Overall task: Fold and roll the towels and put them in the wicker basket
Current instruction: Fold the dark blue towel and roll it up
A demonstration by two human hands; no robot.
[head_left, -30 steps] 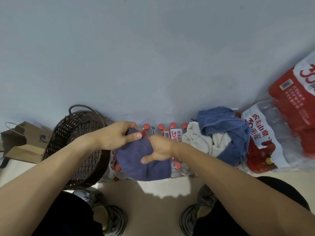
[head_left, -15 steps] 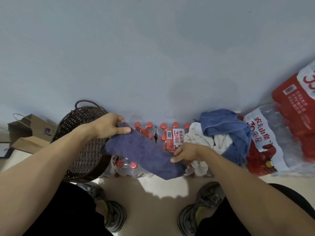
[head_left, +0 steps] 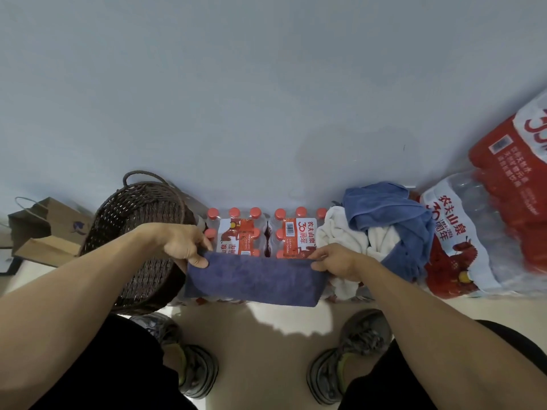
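The purple towel (head_left: 254,278) is stretched out flat and level between both hands, held up in front of the water bottles (head_left: 260,232) and above the floor (head_left: 266,329). It looks folded into a long band, top edge taut, lower edge hanging. The left hand (head_left: 180,242) pinches the left top corner, thumb on the near face, fingers curled over the far side. The right hand (head_left: 337,261) pinches the right top corner the same way, fingers closed on the cloth. Just left of the towel sits the wicker basket (head_left: 139,232), dark brown, tipped toward the camera, its handle against the wall (head_left: 266,99); whether anything lies inside, I can't tell. The left forearm crosses in front of its rim. To the right, touching the bottles, there's a heap: a white towel (head_left: 340,235) with a blue towel (head_left: 390,217) draped over it. Further right, two more shrink-wrapped packs (head_left: 479,232) lean against the wall. Far left, beside the basket, a brown paper bag (head_left: 44,226). Down below, two grey shoes (head_left: 349,350), one either side of the towel's shadow.
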